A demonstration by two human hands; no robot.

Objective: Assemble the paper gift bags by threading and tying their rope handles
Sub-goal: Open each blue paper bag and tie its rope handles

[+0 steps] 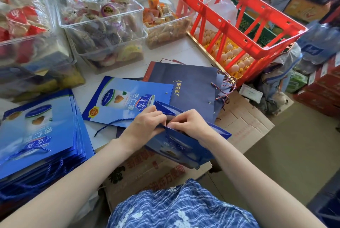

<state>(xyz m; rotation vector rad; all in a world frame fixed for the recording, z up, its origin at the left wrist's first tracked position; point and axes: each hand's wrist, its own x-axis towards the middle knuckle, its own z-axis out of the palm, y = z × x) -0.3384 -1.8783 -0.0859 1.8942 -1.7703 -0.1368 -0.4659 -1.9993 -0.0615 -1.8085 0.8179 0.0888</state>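
A blue paper gift bag (184, 149) stands opened in front of me over flattened cardboard. My left hand (145, 126) and my right hand (189, 123) meet at its top rim, fingers curled and pinching there. A blue rope (112, 123) trails left from under my left hand across the table. What the fingertips pinch is hidden. A flat blue bag (117, 97) lies just behind. A stack of blue bags with rope handles (40, 139) sits at the left. Navy bags with twisted handles (187, 84) lie behind on the right.
Clear plastic tubs of wrapped snacks (99, 23) line the back of the white table (182, 52). A red crate (237, 17) stands over trays of eggs (233, 58) at the right. Flattened cardboard (244, 122) lies under the bags. Boxes are piled at the far right.
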